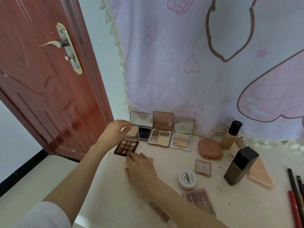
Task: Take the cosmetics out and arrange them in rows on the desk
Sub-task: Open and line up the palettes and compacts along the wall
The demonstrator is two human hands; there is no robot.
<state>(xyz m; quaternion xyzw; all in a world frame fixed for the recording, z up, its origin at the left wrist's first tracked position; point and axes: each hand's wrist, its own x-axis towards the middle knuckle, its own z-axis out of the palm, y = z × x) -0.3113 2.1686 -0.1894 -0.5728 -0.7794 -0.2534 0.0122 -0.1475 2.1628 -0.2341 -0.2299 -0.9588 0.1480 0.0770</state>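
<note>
Both hands are working on the nine-pan eyeshadow palette (126, 147), which lies open near the left edge of the bench (164, 209). The left hand (115, 131) reaches over the palette's far side, fingers curled and pinching the edge of its clear lid (133, 132), which stands raised. The right hand (140, 170) rests on the bench just in front of the palette, fingertips pressing down on its near corner; the grip there is loose, fingers fairly straight. Right behind the palette an open mirror compact (142, 127) leans against the pink curtain (205, 63), and to the right of that, in the same row, sit a brown four-colour palette (160, 130) and a silver-framed compact (182, 134). Farther right of the palette lies a closed pink oval case (210, 149), then a foundation bottle (231, 134) and a dark square bottle (241, 165). Nearer than the palette, to its right, are a small square pan (203, 167), a white jar (187, 179) and a mauve palette (199, 202). Pencils (296, 198) lie at the bench's right edge. A red door (46, 83) stands left of the palette.
</note>
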